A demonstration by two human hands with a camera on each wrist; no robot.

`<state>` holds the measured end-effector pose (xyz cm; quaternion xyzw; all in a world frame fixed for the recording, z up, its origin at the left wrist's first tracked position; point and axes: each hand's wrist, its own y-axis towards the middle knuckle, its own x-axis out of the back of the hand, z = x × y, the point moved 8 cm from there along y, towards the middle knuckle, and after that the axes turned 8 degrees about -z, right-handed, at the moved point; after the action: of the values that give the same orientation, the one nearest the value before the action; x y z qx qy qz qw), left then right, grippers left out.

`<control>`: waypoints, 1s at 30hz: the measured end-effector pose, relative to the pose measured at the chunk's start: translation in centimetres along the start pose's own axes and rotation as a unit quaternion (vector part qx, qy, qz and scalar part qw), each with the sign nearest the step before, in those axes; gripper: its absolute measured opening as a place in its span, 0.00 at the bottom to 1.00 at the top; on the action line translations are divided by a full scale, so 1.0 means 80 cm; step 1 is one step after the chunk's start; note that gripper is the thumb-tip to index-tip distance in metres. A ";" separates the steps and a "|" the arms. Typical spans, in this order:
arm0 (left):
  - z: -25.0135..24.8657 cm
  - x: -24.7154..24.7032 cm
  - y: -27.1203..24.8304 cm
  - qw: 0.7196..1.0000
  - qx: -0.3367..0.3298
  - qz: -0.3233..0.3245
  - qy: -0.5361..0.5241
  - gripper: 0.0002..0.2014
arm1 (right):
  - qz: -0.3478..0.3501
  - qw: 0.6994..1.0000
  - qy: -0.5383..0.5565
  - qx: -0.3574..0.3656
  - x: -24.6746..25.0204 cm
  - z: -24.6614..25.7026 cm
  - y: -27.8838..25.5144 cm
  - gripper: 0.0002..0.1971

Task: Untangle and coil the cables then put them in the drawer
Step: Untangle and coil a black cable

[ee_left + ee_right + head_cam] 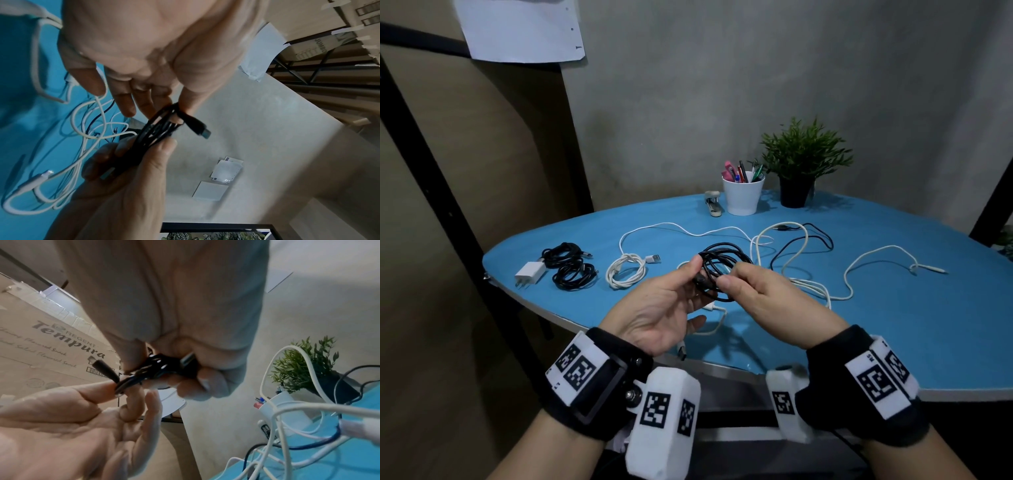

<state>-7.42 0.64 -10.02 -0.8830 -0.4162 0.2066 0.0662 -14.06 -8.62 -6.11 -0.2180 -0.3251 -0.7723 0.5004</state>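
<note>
Both hands are up over the near edge of the blue bench [893,342], working on one black cable coil [722,270]. The left hand [664,308] pinches one side of the coil between thumb and fingertip, with its other fingers loose, and the right hand [760,291] is curled round the other side. This looks like the end of the coiling step for this cable — the loops are made, and a plug end [202,129] sticks out past the left thumb. The next move likely calls for tucking that loose end in so the loops don't spring open, then setting the coil down. The coil is held in the air, its long way running across from one hand to the other. Farther back on the bench lie three done coils — two black coils [571,267] by a white charger [530,273] and a white coil [626,270]. To the right, the loose white and black cables [801,246] are tangled, so more work is left. I can't see the drawer.
</note>
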 end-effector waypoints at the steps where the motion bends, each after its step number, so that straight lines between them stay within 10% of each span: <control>1: 0.002 0.000 0.001 1.000 0.004 0.000 -0.003 0.12 | -0.010 1.000 -0.026 -0.007 0.001 -0.004 0.003 0.19; 9: -0.002 -0.004 0.000 0.999 -0.019 0.018 -0.045 0.08 | -0.100 0.993 -0.066 -0.002 0.026 -0.007 0.013 0.18; 30: -0.028 -0.020 -0.006 0.968 -0.194 -0.033 -0.155 0.08 | -0.039 0.997 0.033 0.053 0.010 0.002 0.015 0.10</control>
<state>-7.75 -0.15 -7.37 -0.8222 -0.4821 0.2536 -0.1650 -13.30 -9.33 -5.13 -0.1523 -0.3575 -0.7798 0.4909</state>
